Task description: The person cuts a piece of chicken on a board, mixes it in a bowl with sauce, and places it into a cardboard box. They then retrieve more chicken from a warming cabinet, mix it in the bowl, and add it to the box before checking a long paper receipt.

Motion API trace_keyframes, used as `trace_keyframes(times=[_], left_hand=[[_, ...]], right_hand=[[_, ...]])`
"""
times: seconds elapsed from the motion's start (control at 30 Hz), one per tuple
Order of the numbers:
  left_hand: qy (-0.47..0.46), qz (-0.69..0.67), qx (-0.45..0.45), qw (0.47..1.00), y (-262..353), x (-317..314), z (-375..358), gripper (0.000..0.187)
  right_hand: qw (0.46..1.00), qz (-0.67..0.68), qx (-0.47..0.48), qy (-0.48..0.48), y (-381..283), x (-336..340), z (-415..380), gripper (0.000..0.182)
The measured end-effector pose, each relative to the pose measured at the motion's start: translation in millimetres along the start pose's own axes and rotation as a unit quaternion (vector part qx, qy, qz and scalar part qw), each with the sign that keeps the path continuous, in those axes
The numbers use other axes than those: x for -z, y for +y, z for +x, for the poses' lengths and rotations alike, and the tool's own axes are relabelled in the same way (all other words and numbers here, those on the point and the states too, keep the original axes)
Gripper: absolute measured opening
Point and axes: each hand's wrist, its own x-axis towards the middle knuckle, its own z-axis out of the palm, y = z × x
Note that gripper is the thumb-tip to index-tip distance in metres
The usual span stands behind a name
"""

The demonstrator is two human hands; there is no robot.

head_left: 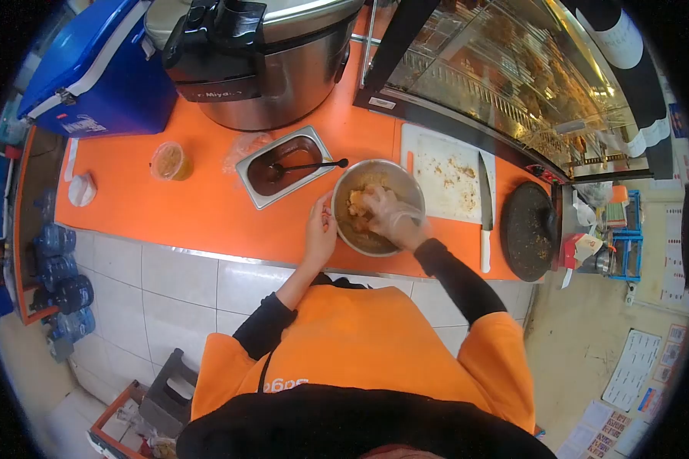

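Note:
A round metal mixing bowl (415, 197) stands at the front of the orange counter. My left hand (321, 233), bare, grips the left side of its rim with bent fingers. Inside the bowl is my right hand (394, 218), in a clear plastic glove, its fingers closed around golden-brown food (357, 203) that looks like breaded meat. The glove and the food partly hide the fingertips. Just left of the bowl sits a steel pan (255, 193) of dark red-brown sauce, with a black ladle (310, 165) resting in it.
Right of the bowl lie a crumb-strewn white cutting board (429, 145) and a knife (485, 206), beside a round dark lid (528, 229). A glass display case (505, 84), large cooker (275, 92) and blue cooler (115, 84) line the back. A plastic cup (170, 162) stands left.

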Motion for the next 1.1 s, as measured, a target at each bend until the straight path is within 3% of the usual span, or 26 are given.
trace_keyframes(times=[0.03, 0.07, 0.17, 0.23, 0.3, 0.33, 0.43, 0.47, 0.53, 0.6, 0.7, 0.77, 0.83, 0.87, 0.97, 1.03, 1.1], left_hand=[[0.000, -0.018, 0.010, 1.000, 1.1, -1.3, -0.2, 0.048], [-0.002, -0.034, 0.020, 0.999, 2.1, -0.9, -0.4, 0.048], [0.003, -0.034, 0.023, 0.999, 0.0, 0.4, 0.3, 0.048], [0.005, -0.024, 0.023, 0.999, -0.5, -0.6, 0.3, 0.049], [-0.001, -0.016, 0.028, 0.999, -0.5, 0.6, 0.4, 0.049], [0.001, -0.003, 0.016, 1.000, -2.6, 0.3, 0.7, 0.049], [0.005, 0.031, -0.013, 0.999, -6.6, 0.1, 1.4, 0.049], [0.003, 0.040, -0.018, 0.999, -6.1, 1.0, 2.2, 0.049], [0.000, 0.061, -0.027, 0.998, -4.4, 2.7, 1.9, 0.048], [0.003, 0.081, -0.040, 0.996, -0.5, 2.5, 3.5, 0.047], [-0.006, 0.058, -0.018, 0.998, 5.2, 3.2, 3.7, 0.047], [-0.003, 0.091, -0.042, 0.995, 8.8, 2.0, 4.9, 0.046], [0.000, 0.106, -0.056, 0.993, 9.0, 0.7, 4.8, 0.047], [-0.001, 0.108, -0.059, 0.992, 8.1, 2.5, 6.2, 0.047], [-0.006, 0.098, -0.069, 0.993, 2.9, 4.3, 10.9, 0.048], [-0.005, 0.086, -0.071, 0.994, -0.2, 3.6, 11.4, 0.049], [-0.006, 0.078, -0.073, 0.994, -1.6, 4.5, 11.2, 0.049]], right_hand=[[0.999, 0.025, -0.026, 0.014, 2.3, -9.0, 2.9, 0.061], [0.992, 0.123, 0.026, 0.029, 14.9, -10.6, 2.6, 0.056], [0.960, 0.139, -0.154, -0.186, -11.5, 79.0, 5.3, 0.049], [0.956, 0.229, -0.117, -0.141, -5.7, 82.7, -1.5, 0.056], [0.993, 0.080, -0.050, -0.073, -22.2, 85.0, -4.7, 0.056], [0.998, -0.018, 0.025, 0.051, -27.5, 64.6, -7.5, 0.048], [0.998, 0.052, -0.037, -0.022, -20.9, 17.6, 4.6, 0.047], [0.998, 0.056, -0.015, -0.019, -13.5, 14.4, 4.9, 0.049], [0.957, 0.215, -0.114, -0.157, -21.9, 69.8, 9.9, 0.051], [0.953, 0.228, -0.089, -0.178, -3.2, 76.9, 4.1, 0.057], [0.994, 0.059, 0.026, -0.083, -5.6, 78.0, -13.2, 0.058], [0.994, -0.062, 0.056, -0.067, -6.1, 31.9, -6.1, 0.053], [0.994, 0.049, 0.069, -0.065, 15.4, -15.5, 9.4, 0.053], [0.996, 0.014, 0.064, -0.060, 19.6, -23.3, 12.8, 0.057], [0.961, 0.221, -0.078, -0.145, -1.3, 60.4, 3.1, 0.062], [0.951, 0.189, -0.116, -0.216, -6.0, 84.4, 7.4, 0.064], [0.984, 0.120, -0.020, -0.127, 9.8, 67.4, 0.0, 0.066]])
